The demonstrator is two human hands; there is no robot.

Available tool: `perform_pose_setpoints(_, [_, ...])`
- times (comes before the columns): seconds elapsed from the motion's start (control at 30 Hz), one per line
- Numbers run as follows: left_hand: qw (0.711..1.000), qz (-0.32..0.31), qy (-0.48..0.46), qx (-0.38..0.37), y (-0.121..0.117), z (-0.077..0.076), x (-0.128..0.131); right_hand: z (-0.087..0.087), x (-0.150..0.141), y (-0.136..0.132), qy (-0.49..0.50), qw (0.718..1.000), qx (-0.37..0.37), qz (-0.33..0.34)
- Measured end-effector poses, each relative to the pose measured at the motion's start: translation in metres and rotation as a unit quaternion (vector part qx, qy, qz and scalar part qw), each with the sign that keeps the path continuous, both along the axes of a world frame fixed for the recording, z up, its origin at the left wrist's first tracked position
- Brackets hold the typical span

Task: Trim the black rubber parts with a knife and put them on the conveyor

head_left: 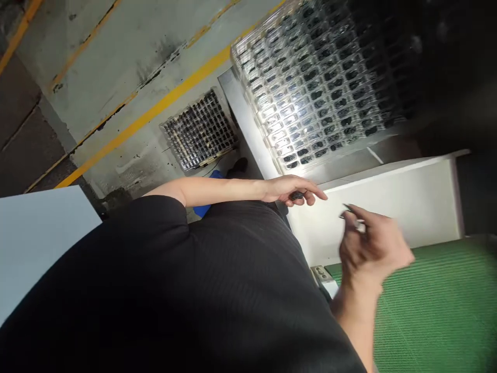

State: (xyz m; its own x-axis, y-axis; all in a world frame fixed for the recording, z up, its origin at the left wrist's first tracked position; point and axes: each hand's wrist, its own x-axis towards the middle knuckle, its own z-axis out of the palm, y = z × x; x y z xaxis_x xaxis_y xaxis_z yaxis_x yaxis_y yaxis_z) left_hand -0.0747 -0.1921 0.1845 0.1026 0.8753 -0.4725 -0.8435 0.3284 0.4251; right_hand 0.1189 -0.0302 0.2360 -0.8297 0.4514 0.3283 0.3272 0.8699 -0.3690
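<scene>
My left hand (295, 190) hovers over the near end of a white tray (419, 199). Its index finger is stretched out, while the other fingers curl around a small black part (297, 196). Facing it across the tray is my right hand (375, 241), blurred by motion. Its fingers are closed on a small tool with two thin dark tips (347, 208), which point towards my left hand. The grip hides most of that tool, so its exact kind is unclear.
Beyond my left hand, stacked clear plastic trays (306, 88) hold many black parts in pockets. Another filled tray (200, 129) sits lower, near the floor. A green ribbed mat (435, 305) lies beside the white tray. Yellow lines (155, 116) mark the floor.
</scene>
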Motion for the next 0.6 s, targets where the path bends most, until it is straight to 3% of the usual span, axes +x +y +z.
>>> perform_pose_setpoints(0.03, [1.0,-0.006,-0.006,0.011,0.001,0.004,0.0,0.005,-0.007,-0.014,0.021,0.999,-0.021,0.031])
perform_pose_setpoints(0.13, [0.999,-0.003,0.003,0.044,0.004,0.021,-0.005,0.017,-0.027,-0.041,0.07,0.997,-0.021,0.034])
perform_pose_setpoints(0.3, [0.996,0.013,0.056,0.068,0.001,0.045,-0.007,0.019,-0.029,-0.047,0.094,0.992,-0.085,0.002])
perform_pose_setpoints(0.47, [0.995,0.039,0.072,0.049,-0.006,0.052,0.025,0.012,-0.007,-0.042,0.078,0.971,-0.224,-0.012])
perform_pose_setpoints(0.6, [0.98,0.145,0.137,0.025,-0.014,0.057,0.059,0.005,0.004,-0.038,0.073,0.944,-0.322,-0.005])
